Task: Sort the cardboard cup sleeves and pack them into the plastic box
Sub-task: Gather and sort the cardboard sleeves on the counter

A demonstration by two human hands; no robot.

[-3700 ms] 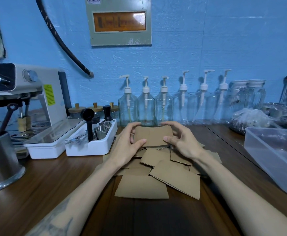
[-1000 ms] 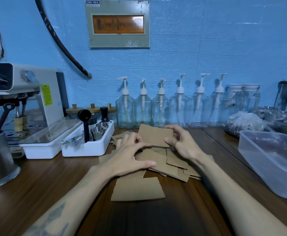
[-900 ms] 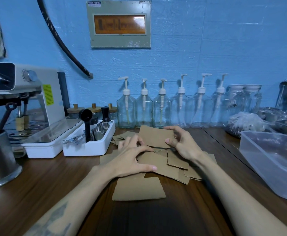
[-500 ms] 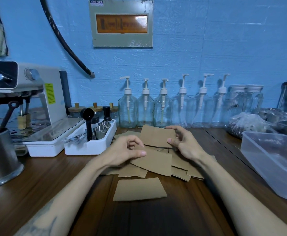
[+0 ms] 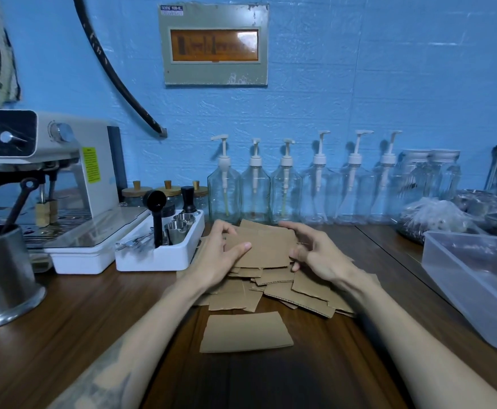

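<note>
A loose pile of flat brown cardboard cup sleeves (image 5: pixel 297 286) lies in the middle of the wooden counter (image 5: pixel 64 335). Above the pile I hold a small stack of sleeves (image 5: pixel 263 246) between both hands. My left hand (image 5: pixel 220 255) grips its left edge, thumb on top. My right hand (image 5: pixel 315 252) holds its right edge with curled fingers. One single sleeve (image 5: pixel 245 332) lies apart, nearer to me. The clear plastic box (image 5: pixel 474 287) stands at the right edge, and I see no sleeves in it.
A white tray of coffee tools (image 5: pixel 164 246) and an espresso machine (image 5: pixel 49 178) stand left of the pile. A steel pot (image 5: pixel 2 278) sits at far left. Several pump bottles (image 5: pixel 285 187) line the blue wall. A plastic bag (image 5: pixel 436 216) lies behind the box.
My left hand picked a sleeve from the pile and brought it up against the sleeves in my right hand. Both hands now hold the stack together.
</note>
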